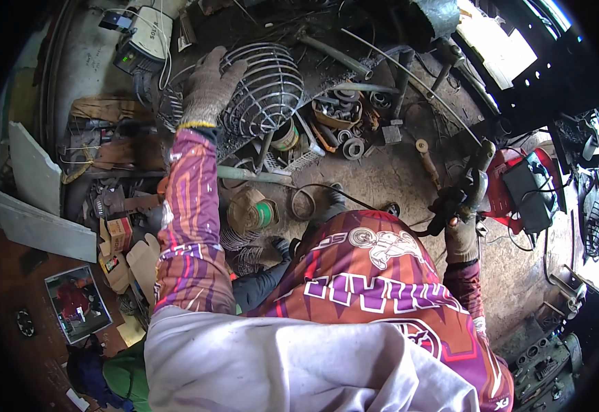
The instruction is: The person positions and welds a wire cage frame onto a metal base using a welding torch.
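My left hand [207, 89], in a grey knit glove, rests at the left rim of a round cage of bent metal wire [272, 79], some fingers over its bars and gripping it. The cage lies tilted on the dark workbench at the far side. At the right, my gloved right hand [462, 239] is closed around the handle of what looks like a welding electrode holder [477, 182]. A long thin rod [416, 82] runs from its head toward the far middle, its tip apart from the cage. Part of the grip is hidden in shadow.
A welding machine [145, 41] with cables stands at the far left. Metal rings fill a box [337, 110] beside a can [286, 136]. A hammer [426, 161] lies on the floor. Red and black equipment [526, 189] is at the right. A person in green [124, 378] is lower left.
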`<state>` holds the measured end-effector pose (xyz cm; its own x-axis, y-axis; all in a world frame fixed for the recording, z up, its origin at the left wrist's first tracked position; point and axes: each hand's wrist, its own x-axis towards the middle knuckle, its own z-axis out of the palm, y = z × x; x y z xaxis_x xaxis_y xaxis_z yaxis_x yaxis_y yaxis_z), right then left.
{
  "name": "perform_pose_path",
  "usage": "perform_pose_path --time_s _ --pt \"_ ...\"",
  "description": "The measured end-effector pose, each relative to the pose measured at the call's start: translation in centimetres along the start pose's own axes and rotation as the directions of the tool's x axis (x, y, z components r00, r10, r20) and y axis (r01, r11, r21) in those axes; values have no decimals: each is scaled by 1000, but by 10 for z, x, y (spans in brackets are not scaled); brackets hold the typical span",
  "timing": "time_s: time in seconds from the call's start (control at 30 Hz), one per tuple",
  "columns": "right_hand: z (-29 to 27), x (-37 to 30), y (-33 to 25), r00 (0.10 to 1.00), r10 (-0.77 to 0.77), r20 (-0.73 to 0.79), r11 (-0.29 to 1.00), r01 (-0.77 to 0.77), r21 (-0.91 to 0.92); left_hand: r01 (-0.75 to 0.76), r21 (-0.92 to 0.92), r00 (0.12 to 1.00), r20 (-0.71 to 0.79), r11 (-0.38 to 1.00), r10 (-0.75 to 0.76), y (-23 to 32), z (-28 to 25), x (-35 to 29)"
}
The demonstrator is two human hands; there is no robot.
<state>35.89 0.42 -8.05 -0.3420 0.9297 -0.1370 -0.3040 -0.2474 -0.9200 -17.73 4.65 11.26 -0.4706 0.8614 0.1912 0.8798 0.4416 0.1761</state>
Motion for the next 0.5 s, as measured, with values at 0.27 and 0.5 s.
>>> perform_pose_path --time_s 0.27,0.5 --pt "35 -19 -6 997 70 6 997 -71 34 169 -233 964 243 958 -110 -23 23 62" --pt "64 -41 2 990 -51 -130 998 53 19 58 -415 974 222 908 39 -49 16 38"
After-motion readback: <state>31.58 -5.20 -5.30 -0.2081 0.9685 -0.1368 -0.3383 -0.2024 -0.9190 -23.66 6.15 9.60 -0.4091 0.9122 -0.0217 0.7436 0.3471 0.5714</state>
